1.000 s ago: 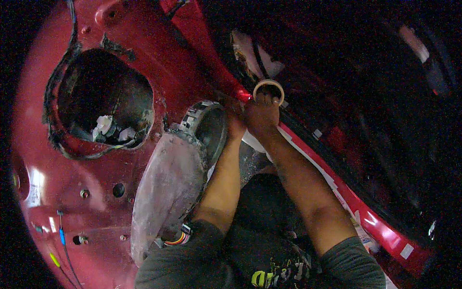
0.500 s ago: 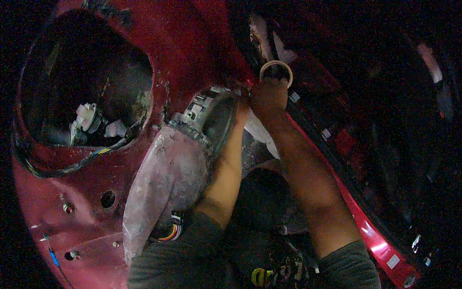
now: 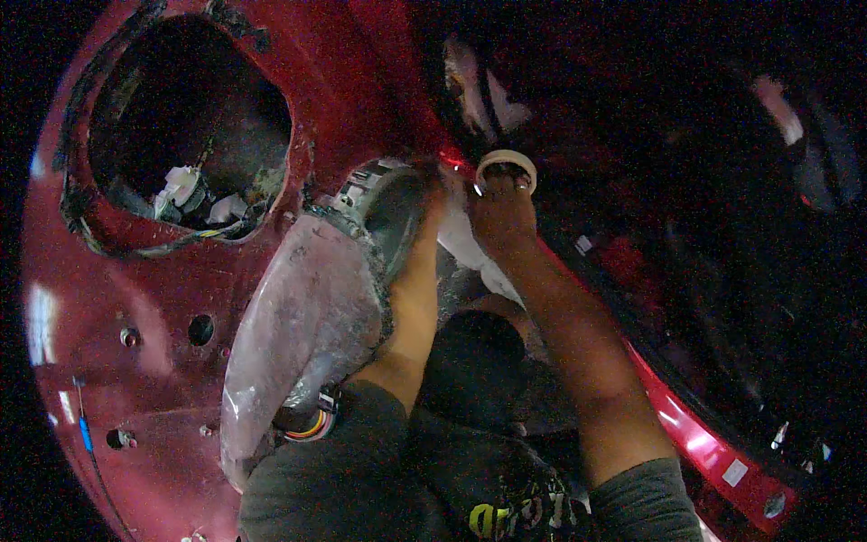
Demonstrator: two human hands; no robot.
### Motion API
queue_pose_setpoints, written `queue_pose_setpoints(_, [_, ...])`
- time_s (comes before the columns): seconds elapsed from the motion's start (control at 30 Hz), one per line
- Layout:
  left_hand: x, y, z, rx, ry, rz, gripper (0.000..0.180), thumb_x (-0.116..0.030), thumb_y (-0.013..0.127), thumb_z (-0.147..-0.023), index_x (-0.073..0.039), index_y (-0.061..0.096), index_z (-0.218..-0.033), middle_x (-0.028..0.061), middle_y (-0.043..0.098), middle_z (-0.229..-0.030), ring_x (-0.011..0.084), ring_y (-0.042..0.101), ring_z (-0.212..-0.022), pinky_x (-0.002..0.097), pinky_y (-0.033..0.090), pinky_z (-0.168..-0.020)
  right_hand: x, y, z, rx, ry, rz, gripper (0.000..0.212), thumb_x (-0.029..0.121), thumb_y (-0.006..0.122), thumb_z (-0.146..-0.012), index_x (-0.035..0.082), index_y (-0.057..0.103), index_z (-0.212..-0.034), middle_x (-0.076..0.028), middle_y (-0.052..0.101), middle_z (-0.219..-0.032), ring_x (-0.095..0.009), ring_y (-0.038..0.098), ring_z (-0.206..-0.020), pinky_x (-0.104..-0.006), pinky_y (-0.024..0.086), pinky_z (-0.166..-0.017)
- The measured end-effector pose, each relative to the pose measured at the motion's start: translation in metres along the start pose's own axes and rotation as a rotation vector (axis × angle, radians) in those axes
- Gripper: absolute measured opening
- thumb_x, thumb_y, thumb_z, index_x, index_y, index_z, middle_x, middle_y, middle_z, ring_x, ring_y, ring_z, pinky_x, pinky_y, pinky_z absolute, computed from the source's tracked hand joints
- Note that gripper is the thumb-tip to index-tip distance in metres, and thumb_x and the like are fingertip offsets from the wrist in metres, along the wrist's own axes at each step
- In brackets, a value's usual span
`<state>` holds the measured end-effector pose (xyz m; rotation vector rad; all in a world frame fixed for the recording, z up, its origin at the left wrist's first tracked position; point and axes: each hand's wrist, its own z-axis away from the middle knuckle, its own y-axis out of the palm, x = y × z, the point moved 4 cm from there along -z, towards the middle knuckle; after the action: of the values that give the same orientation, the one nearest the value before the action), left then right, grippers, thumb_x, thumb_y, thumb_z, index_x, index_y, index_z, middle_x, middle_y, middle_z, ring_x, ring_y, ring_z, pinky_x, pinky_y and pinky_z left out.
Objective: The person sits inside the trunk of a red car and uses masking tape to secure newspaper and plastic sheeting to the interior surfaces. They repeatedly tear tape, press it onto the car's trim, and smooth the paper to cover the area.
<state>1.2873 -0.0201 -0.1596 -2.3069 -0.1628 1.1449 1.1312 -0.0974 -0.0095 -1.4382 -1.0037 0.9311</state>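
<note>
My right hand is closed on a pale ring that looks like a roll of tape, beside the edge of a red car panel. Some fingertips show inside the ring. My left hand reaches up just left of it, dim and blurred, with its fingers hidden. Left of that forearm is a round dark opening with a grey rim, set in the red door panel. Cloudy plastic sheeting hangs below the rim, along my left arm.
A large cut-out at upper left holds a white plastic part. A wire harness crosses its lower edge. Coloured wires come out near my left sleeve. A thin cable with a blue sleeve hangs at far left. A shiny red sill runs along the right.
The tape roll has tipped and now looks flatter, and sits slightly lower with my right hand. Both arms have shifted a little left in the picture. The view of the door has moved too.
</note>
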Motion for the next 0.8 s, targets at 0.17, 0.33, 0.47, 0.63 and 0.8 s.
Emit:
queue_pose_setpoints(0.17, [0.023,0.007,-0.005,-0.034,0.01,-0.06,0.06,-0.034,0.072,-0.1,-0.006,0.056,-0.15,0.0242,0.058,-0.148,0.0501,0.047,-0.143,0.0584,0.033,-0.126,-0.011,-0.067,0.096,-0.104,0.042,-0.193,0.047,0.039,0.074,-0.097,0.018,0.073,-0.139,-0.019,0.07,-0.116,-0.037,0.065,-0.114,-0.0566,0.049,-0.101])
queue_pose_setpoints(0.33, [0.025,0.011,-0.011,-0.031,0.007,-0.168,0.063,-0.036,0.074,-0.099,-0.007,0.056,-0.152,0.0243,0.057,-0.15,0.0509,0.046,-0.145,0.0594,0.031,-0.127,-0.028,-0.125,0.259,-0.123,0.34,-0.6,0.055,0.013,0.081,-0.094,0.009,0.066,-0.146,-0.012,0.077,-0.103,-0.029,0.075,-0.099,-0.0447,0.056,-0.09])
queue_pose_setpoints(0.47, [-0.031,-0.006,0.003,0.047,-0.205,-0.02,0.087,-0.053,0.088,-0.086,-0.003,0.051,-0.147,0.0225,0.058,-0.147,0.0415,0.051,-0.138,0.0526,0.038,-0.12,-0.042,-0.125,0.33,-0.29,0.745,-1.01,0.073,0.003,0.076,-0.094,0.005,0.047,-0.161,-0.016,0.074,-0.12,-0.026,0.071,-0.115,-0.0434,0.055,-0.099])
queue_pose_setpoints(0.63, [-0.203,-0.067,0.067,-0.024,0.09,0.041,0.056,-0.032,0.091,-0.087,-0.006,0.064,-0.129,0.0174,0.068,-0.125,0.0388,0.06,-0.117,0.0477,0.05,-0.099,-0.057,-0.115,0.375,-0.537,0.721,-1.476,0.106,0.002,0.076,-0.093,0.006,0.007,-0.173,-0.021,0.068,-0.137,-0.032,0.069,-0.126,-0.0457,0.047,-0.118])
queue_pose_setpoints(0.8, [-0.364,-0.086,0.151,0.911,0.163,0.521,0.045,-0.023,0.095,-0.081,-0.005,0.074,-0.118,0.0115,0.07,-0.124,0.0279,0.068,-0.109,0.0452,0.056,-0.097,-0.08,-0.107,0.4,-0.428,0.719,-1.146,0.114,0.002,0.075,-0.094,0.006,-0.006,-0.174,-0.021,0.073,-0.134,-0.034,0.069,-0.13,-0.0462,0.042,-0.121])
